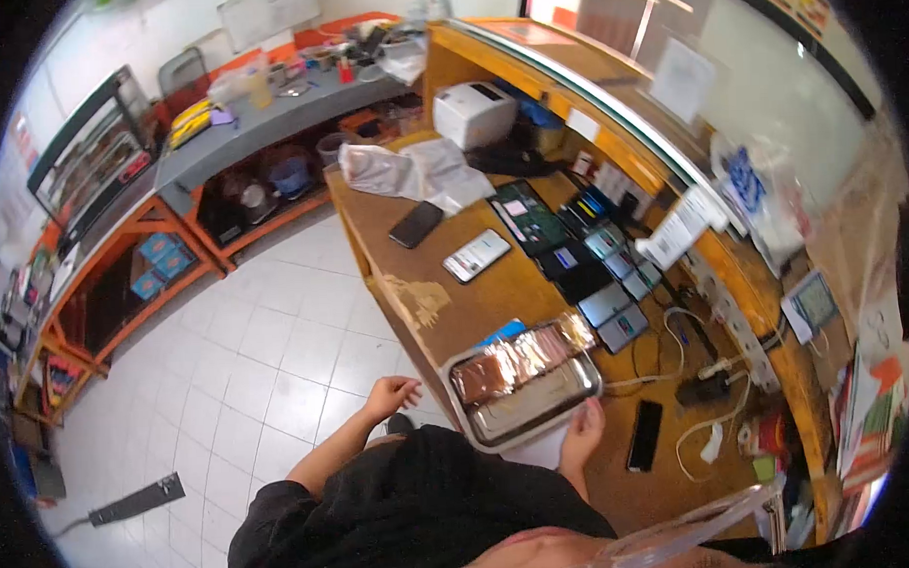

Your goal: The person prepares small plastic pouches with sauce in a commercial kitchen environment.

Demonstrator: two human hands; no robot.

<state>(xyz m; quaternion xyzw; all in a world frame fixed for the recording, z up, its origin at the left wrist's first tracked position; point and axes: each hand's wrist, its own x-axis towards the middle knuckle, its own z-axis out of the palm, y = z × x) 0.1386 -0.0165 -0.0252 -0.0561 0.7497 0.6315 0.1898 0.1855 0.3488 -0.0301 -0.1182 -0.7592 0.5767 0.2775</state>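
Note:
A metal tray (539, 413) sits on the near edge of the wooden counter (445, 294), with a shiny foil-wrapped slab (517, 360) lying across its far side. My right hand (583, 432) rests at the tray's near right corner, on a white paper (535, 449) that pokes out from under it. My left hand (393, 394) hangs over the tiled floor to the left of the counter, fingers loosely curled and holding nothing. My dark sleeves and torso fill the bottom of the view.
Two phones (415, 224) (477, 255) lie further along the counter, with card terminals (616, 318), cables, a black phone (644, 436) and a white printer (474, 113). A grey counter (269, 125) and glass display case (90, 162) stand at back left. White tiled floor (237, 352) spreads left.

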